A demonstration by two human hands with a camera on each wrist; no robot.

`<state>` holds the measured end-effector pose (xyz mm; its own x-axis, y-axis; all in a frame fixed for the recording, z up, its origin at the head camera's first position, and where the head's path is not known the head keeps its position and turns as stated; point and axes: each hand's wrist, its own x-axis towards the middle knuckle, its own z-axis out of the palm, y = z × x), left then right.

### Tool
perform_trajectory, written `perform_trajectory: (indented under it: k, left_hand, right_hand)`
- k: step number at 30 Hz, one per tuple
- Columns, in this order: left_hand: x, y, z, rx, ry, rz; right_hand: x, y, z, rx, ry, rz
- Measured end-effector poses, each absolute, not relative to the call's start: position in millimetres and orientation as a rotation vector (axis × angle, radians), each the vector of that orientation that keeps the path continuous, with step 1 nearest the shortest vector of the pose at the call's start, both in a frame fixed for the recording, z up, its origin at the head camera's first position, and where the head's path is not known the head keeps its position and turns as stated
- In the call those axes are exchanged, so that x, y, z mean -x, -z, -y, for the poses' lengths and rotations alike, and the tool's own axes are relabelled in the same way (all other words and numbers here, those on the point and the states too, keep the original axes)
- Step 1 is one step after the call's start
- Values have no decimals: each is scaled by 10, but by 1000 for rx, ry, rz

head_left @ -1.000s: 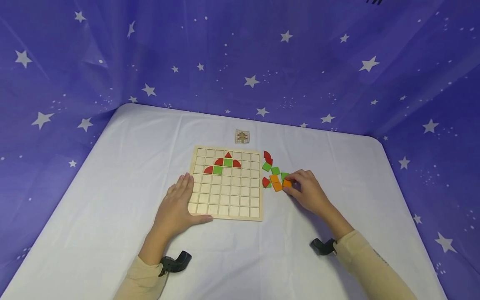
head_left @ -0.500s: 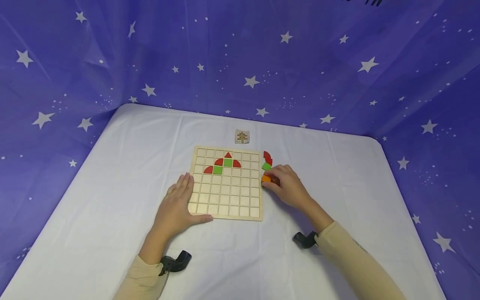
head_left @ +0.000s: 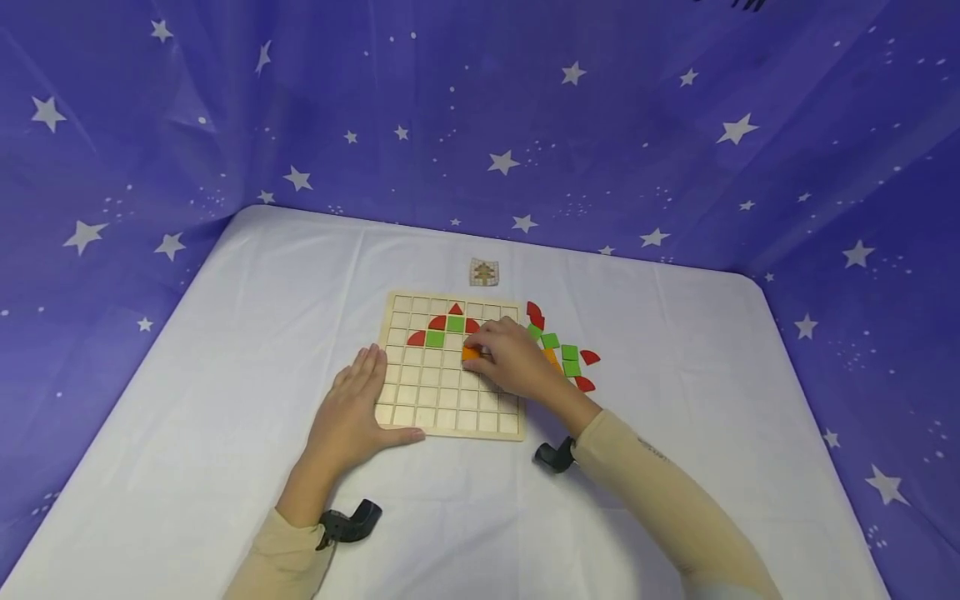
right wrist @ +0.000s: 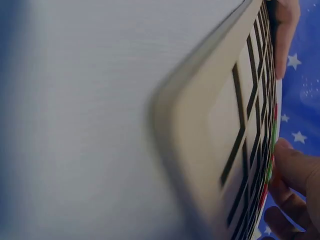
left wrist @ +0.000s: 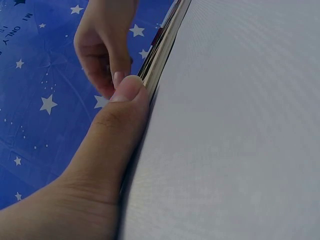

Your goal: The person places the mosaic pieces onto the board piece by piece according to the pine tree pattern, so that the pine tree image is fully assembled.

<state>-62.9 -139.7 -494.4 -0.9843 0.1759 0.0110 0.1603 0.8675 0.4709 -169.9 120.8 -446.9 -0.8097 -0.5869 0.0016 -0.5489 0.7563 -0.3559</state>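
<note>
Pinching orange tile [head_left: 470, 354]; gridded board [head_left: 427, 396] beneath

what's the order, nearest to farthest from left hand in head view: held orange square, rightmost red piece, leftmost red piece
1. Leftmost red piece, on the board
2. Held orange square, in the right hand
3. Rightmost red piece, right of the board

Starry drapes [head_left: 427, 92] behind a white-covered table [head_left: 675, 358] suggest a booth.
</note>
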Motion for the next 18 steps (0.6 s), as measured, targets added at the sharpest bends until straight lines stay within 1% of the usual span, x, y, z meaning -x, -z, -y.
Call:
perform_trajectory:
  k: [11, 18]
  left_hand:
    - [622, 4943, 1387, -273, -757, -2999]
    - [631, 4945, 1391, -278, -749, -3005]
  right_hand:
    - [1814, 4481, -933, 1011, 414, -2845]
    - [1843, 4503, -918, 1017, 504, -2858]
